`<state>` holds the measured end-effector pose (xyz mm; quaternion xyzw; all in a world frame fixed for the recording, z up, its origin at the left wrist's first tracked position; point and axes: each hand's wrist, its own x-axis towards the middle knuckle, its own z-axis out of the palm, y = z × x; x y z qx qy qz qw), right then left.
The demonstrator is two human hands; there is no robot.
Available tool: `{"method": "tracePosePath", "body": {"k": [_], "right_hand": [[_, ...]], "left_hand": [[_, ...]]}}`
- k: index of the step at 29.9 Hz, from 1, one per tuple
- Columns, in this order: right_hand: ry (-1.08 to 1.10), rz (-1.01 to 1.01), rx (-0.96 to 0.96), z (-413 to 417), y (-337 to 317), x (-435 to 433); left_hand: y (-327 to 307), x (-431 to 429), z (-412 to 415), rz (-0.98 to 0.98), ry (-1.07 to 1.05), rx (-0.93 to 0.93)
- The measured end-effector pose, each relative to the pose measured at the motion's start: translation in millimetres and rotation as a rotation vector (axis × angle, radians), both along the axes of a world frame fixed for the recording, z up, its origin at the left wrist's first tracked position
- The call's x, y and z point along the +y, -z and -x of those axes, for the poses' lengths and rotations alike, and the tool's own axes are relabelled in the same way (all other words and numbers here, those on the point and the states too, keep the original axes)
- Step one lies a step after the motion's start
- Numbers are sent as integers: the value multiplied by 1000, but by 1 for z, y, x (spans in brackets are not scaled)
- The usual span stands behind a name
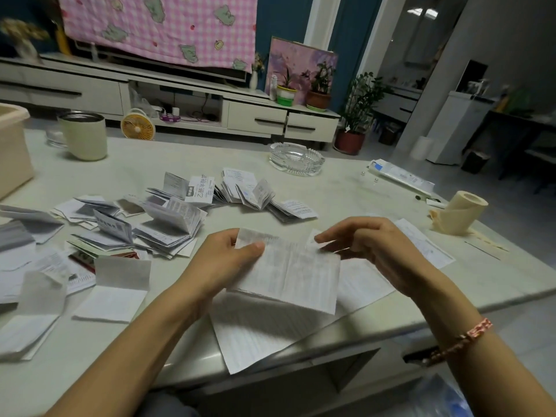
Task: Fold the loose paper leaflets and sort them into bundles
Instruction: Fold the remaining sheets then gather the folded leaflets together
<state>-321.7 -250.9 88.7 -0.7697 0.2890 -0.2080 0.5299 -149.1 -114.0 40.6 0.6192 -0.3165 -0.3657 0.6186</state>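
A white printed leaflet (pixel 296 273) hangs just above the table in front of me, partly folded. My left hand (pixel 228 260) pinches its upper left corner with the thumb on top. My right hand (pixel 370 245) pinches its upper right edge with curled fingers. Flat unfolded sheets (pixel 255 332) lie under it and stick out past the table's front edge. Folded leaflets are heaped at the left (pixel 162 224) and further back in the middle (pixel 255 194). More half-folded leaflets (pixel 117 290) stand at the near left.
On the pale table (pixel 376 314) stand a glass ashtray (pixel 296 159), a cream mug (pixel 84 135), a beige tub (pixel 12 149) at the far left, a tissue roll (pixel 460 212) and a flat white box (pixel 403 177) at the right.
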Motion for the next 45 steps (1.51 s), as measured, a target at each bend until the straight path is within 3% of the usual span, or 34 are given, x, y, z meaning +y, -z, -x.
{"method": "tracePosePath", "body": {"k": [2,7,12,17,19,26,29,32,33,39,42,45], "right_hand": [[-16,16,37,-4,-2,6],[-134,361,330,-22,12,28],[-111,313,308,-25,18,32],[-235,94,330,-2,10,13],[-263,35,358,8,8,6],[-330,148,409,-3,19,22],[-260,77,303,-6,19,24],[-51,-78,111,-9,17,23],[-13,-131,62,-11,20,23],[-4,-172,11,-20,25,26],[2,-249,-105,-21,24,24],[21,-300,-184,-23,24,26]], "left_hand": [[-1,0,4,3,50,-79],[0,-2,12,10,140,-210],[2,-6,11,44,-38,-276],[-1,-2,-6,142,-146,-428],[-2,-1,-7,171,-132,-470],[-5,-4,4,222,2,-540],[-7,-3,9,230,-69,-407],[-12,-1,15,167,-7,53],[-10,0,18,116,41,97],[-2,-4,23,47,56,-128],[-2,-5,21,3,58,-67],[-3,-6,22,-25,64,137]]}}
